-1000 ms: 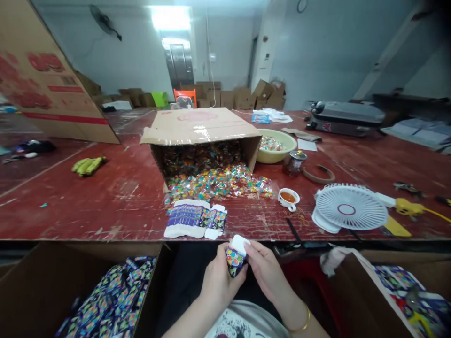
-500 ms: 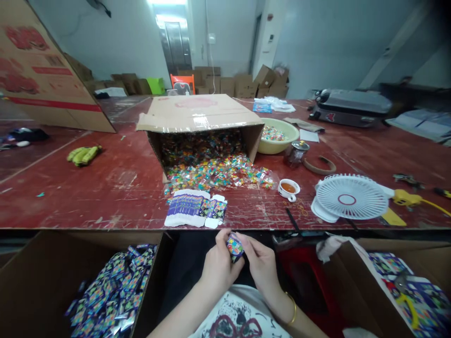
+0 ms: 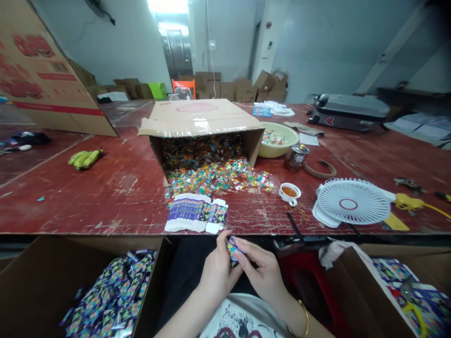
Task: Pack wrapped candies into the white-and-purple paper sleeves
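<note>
A small printed candy box, purple with bright coloured spots, is held between both hands just below the table's front edge. My left hand is closed around its left side. My right hand pinches it from the right, with thumb and fingers on the box; parts of it are hidden by the fingers. Beyond the hands, a row of flat purple-and-white cartons lies overlapped at the table edge. Behind that row, small clear packets of colourful candy spill out of a cardboard box lying on its side.
An open carton of filled small boxes stands at lower left; another carton with flat printed cartons and scissors is at lower right. On the red table are bananas, a yellow basin, a glass jar, a cup and a white fan.
My right hand has shifted its fingers, with the thumb now lower across the box. The box is turned slightly. The view has tilted up a little.
</note>
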Tool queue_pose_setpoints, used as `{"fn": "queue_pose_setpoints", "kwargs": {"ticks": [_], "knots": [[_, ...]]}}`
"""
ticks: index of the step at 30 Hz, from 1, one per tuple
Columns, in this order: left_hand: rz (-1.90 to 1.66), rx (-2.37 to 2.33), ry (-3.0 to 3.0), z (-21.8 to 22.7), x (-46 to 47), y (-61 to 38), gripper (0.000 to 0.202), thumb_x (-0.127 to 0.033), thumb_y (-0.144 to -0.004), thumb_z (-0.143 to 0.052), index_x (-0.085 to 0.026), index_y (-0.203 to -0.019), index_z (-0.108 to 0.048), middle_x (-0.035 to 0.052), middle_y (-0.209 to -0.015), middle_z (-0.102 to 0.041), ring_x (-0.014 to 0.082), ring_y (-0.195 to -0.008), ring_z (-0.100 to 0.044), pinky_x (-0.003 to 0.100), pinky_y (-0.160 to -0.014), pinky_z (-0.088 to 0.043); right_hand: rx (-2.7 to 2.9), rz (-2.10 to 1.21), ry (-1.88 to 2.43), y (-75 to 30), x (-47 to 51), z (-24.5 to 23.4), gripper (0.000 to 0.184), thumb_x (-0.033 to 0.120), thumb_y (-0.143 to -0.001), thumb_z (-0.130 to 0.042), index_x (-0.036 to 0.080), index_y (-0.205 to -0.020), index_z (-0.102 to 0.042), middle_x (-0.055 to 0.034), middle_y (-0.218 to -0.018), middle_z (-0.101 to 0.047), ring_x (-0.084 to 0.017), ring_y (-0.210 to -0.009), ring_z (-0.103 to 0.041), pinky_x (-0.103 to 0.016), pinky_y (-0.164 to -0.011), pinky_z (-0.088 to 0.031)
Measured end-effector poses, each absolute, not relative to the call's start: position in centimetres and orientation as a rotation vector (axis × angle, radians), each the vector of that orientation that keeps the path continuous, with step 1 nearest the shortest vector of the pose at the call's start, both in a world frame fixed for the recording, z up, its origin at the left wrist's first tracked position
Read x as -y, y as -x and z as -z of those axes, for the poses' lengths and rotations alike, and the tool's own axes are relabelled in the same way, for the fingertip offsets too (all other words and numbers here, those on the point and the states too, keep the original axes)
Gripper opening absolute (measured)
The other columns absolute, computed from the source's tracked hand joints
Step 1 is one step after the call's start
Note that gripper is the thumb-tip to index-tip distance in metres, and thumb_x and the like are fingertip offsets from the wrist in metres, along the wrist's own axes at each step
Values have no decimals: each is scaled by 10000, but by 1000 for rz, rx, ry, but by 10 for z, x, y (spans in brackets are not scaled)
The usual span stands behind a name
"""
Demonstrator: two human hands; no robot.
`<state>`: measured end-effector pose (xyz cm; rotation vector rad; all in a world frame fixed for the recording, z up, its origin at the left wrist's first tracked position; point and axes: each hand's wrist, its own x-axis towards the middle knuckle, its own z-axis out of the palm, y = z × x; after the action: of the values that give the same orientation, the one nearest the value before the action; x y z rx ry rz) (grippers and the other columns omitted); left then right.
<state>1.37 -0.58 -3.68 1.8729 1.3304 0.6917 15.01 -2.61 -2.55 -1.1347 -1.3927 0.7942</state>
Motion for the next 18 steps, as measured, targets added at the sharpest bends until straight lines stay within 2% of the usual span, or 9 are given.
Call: {"fn": "queue_pose_setpoints", "kwargs": {"ticks": [2,4,6,8,11,13,14,16,18], "knots": [[-850,-1330,-1748,34,5,-15,652,-335,-743,-616,-221,-1299,-296,138,-1156,-601,312,-1031,-611,448,-870,-466,1415,-714,1120,-155,19,29,199,172,-817,-607,235,-971,-715,-75,-1030,-708,-214,-925,-678,-318,-822,-577],[-1079,-1299,-1421,28,3,-17,803,-337,-677,-710,-221,-1329,-256,144,-1279,-519,281,-1194,-509,418,-1003,-387,1347,-612,1124,-158,12,34,170,145,-808,-614,242,-907,-712,-64,-1002,-712,-205,-887,-685,-308,-777,-586],[-1070,-1121,-892,21,1,-19,818,-433,-662,-725,-193,-1312,-291,158,-1297,-504,268,-1237,-470,395,-1019,-386,1332,-478,1110,-156,10,39,180,108,-809,-598,243,-885,-688,-63,-1045,-695,-205,-928,-669,-323,-803,-572],[-889,-867,-419,16,-3,-18,629,-510,-721,-650,-152,-1194,-443,156,-1171,-593,261,-1137,-555,368,-926,-469,1472,-391,1020,-150,10,44,212,73,-812,-567,245,-900,-656,-62,-1079,-673,-201,-973,-647,-331,-831,-555],[-907,-771,-143,16,-11,-13,335,-323,-755,-651,-135,-1017,-559,89,-930,-670,187,-891,-649,287,-797,-523,1710,-353,870,-146,-10,50,225,122,-810,-577,237,-1002,-601,-83,-1093,-639,-210,-996,-622,-356,-838,-546],[-1060,-878,-197,21,-16,-9,343,-182,-698,-682,-167,-1015,-554,13,-804,-654,134,-746,-641,266,-757,-528,1714,-280,978,-154,-50,55,240,211,-838,-563,220,-1078,-570,-109,-1111,-622,-234,-1057,-588,-418,-913,-506],[-1104,-921,-263,23,-17,-8,385,-172,-672,-697,-183,-1025,-544,-19,-757,-631,115,-669,-616,273,-730,-532,1677,-220,1096,-162,-76,58,245,247,-867,-524,210,-1106,-564,-119,-1117,-622,-242,-1104,-562,-446,-965,-468],[-1141,-960,-421,27,-17,-6,412,-238,-662,-715,-204,-1030,-532,-68,-661,-566,80,-524,-525,283,-660,-527,1757,-173,1406,-180,-130,64,340,350,-915,-431,181,-1188,-543,-152,-1270,-547,-258,-1254,-447,-483,-1063,-367],[-1124,-982,-555,30,-16,-3,343,-352,-691,-696,-193,-957,-549,-82,-570,-506,71,-460,-450,281,-606,-502,1838,-203,1470,-195,-169,72,449,447,-886,-466,154,-1216,-547,-169,-1339,-497,-302,-1322,-358,-530,-1086,-312]]}}
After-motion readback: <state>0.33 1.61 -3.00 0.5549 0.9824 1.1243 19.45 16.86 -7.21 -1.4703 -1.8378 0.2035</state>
